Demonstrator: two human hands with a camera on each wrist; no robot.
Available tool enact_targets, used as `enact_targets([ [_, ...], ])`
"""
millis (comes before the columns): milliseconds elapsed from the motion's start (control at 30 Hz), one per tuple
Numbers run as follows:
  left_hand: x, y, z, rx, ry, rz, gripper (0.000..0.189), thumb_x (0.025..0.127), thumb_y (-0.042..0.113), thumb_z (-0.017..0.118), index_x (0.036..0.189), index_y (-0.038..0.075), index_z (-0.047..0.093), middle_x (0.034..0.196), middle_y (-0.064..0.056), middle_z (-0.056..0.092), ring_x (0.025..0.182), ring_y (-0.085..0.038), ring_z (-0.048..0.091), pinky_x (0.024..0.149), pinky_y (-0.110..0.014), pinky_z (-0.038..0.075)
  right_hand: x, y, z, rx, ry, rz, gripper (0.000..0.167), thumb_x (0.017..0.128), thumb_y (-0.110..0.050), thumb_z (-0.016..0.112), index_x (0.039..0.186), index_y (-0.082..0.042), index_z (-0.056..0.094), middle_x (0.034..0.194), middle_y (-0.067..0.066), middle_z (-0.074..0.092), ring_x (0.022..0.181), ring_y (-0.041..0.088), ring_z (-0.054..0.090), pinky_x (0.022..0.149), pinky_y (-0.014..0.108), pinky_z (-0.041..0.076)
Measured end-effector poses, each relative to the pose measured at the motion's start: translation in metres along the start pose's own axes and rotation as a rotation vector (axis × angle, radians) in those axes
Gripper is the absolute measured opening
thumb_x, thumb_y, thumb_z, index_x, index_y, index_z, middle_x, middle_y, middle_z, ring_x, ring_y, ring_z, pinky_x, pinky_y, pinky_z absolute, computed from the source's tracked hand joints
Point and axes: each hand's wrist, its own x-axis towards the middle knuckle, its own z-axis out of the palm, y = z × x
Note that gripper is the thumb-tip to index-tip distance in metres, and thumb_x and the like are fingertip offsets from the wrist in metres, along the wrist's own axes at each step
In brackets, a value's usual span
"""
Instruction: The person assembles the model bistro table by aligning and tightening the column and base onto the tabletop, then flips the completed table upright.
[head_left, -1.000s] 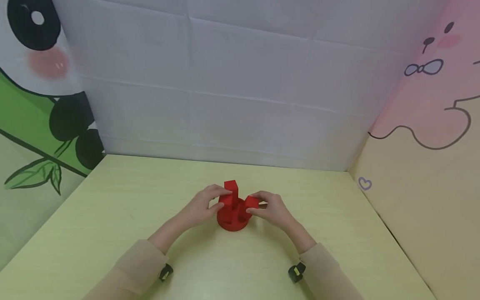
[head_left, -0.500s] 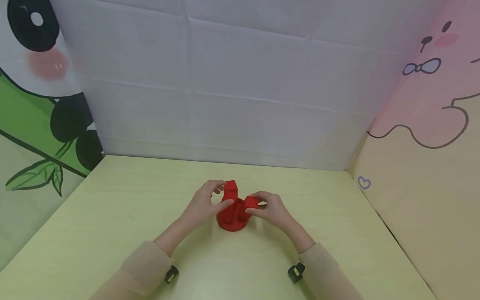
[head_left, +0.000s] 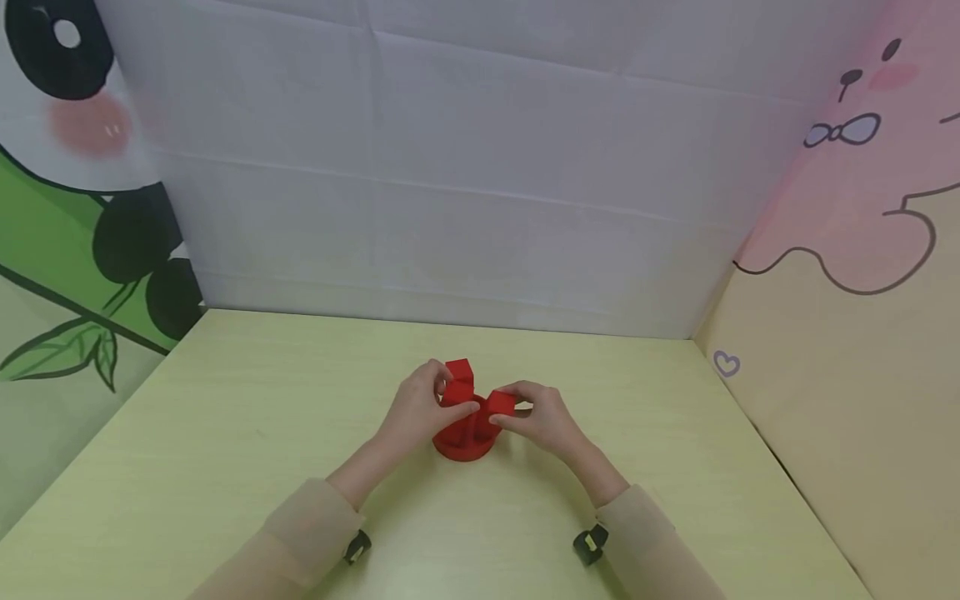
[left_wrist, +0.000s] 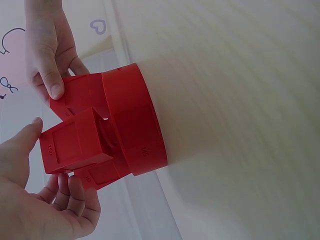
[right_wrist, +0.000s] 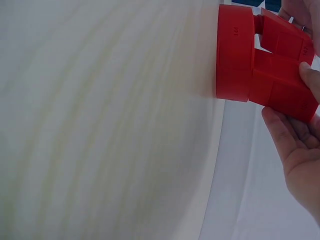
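Note:
A round red base [head_left: 463,452] stands upright on the table, and several red blocks rise from it. My left hand [head_left: 416,410] holds one red block [left_wrist: 75,142] at the left side of the base, thumb on one side and curled fingers on the other. Behind it stands a taller-looking red block [head_left: 458,368], which a left wrist view shows partly as a lower block [left_wrist: 102,175]. My right hand [head_left: 543,418] pinches the right-hand red block [right_wrist: 285,85] between thumb and fingers; this block meets the base's rim. The blocks' lower ends are hidden inside the base.
The pale yellow table [head_left: 300,358] spreads around the base. A white cloth wall [head_left: 480,208] closes off the back, with printed panels at left and right [head_left: 847,358]. Small black devices hang at both sleeve cuffs, such as the right device [head_left: 590,545].
My left hand loosened its hold, shifted right and turned, and its fingers closed again around the left block. My right hand stays on its block, and the base stays in place.

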Motion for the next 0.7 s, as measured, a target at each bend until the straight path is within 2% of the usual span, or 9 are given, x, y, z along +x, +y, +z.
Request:
enact_targets([
  [133, 0.000, -0.001, -0.001, 0.018, -0.011, 0.020, 0.041, 0.074, 0.027, 0.080, 0.099, 0.010, 0.053, 0.081, -0.003, 0.051, 0.075, -0.018, 0.049, 0.056, -0.026, 0.045, 0.000, -0.001, 0.000, -0.007, 0.001, -0.001, 0.040, 0.078, -0.018, 0.078, 0.114, -0.006, 0.064, 0.101, 0.003, 0.066, 0.092, 0.018, 0.063, 0.073, 0.025, 0.056],
  [400, -0.003, -0.005, -0.007, 0.038, -0.070, 0.122, 0.040, 0.077, 0.022, 0.078, 0.111, 0.010, 0.060, 0.097, 0.001, 0.058, 0.086, -0.016, 0.054, 0.064, -0.024, 0.049, 0.001, -0.004, -0.003, -0.018, -0.008, 0.018, 0.038, 0.078, -0.018, 0.078, 0.112, -0.007, 0.064, 0.100, 0.002, 0.066, 0.091, 0.017, 0.063, 0.074, 0.026, 0.056],
  [533, -0.006, -0.008, -0.011, 0.038, -0.120, 0.205, 0.038, 0.081, 0.018, 0.075, 0.115, 0.009, 0.061, 0.102, -0.002, 0.059, 0.091, -0.021, 0.057, 0.073, -0.033, 0.053, 0.002, -0.003, -0.003, -0.039, -0.008, 0.006, 0.038, 0.078, -0.018, 0.078, 0.111, -0.007, 0.065, 0.099, 0.002, 0.066, 0.090, 0.017, 0.063, 0.074, 0.024, 0.056],
  [700, -0.007, -0.011, -0.017, 0.048, -0.199, 0.343, 0.034, 0.084, 0.008, 0.070, 0.116, 0.006, 0.061, 0.109, -0.005, 0.060, 0.101, -0.025, 0.058, 0.085, -0.044, 0.052, 0.002, -0.002, -0.004, -0.037, -0.014, -0.016, 0.036, 0.078, -0.017, 0.078, 0.110, -0.006, 0.065, 0.098, 0.002, 0.067, 0.090, 0.018, 0.064, 0.074, 0.025, 0.056],
])
